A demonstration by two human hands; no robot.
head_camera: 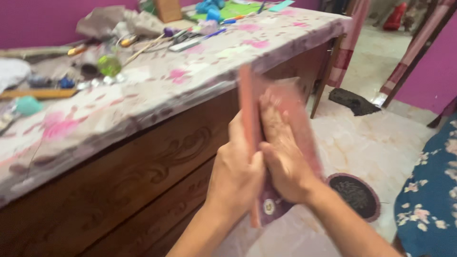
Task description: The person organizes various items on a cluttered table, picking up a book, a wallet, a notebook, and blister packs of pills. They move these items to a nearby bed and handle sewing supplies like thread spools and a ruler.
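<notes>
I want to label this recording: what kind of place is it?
Probably a room in a home: a wooden desk with a flowered cover, craft clutter, curtains, a tiled floor.

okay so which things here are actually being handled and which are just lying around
In hand: pink book, gripped by left hand and right hand.

Lying about: green ball, pens, wooden ruler, crumpled cloth, round mat.
</notes>
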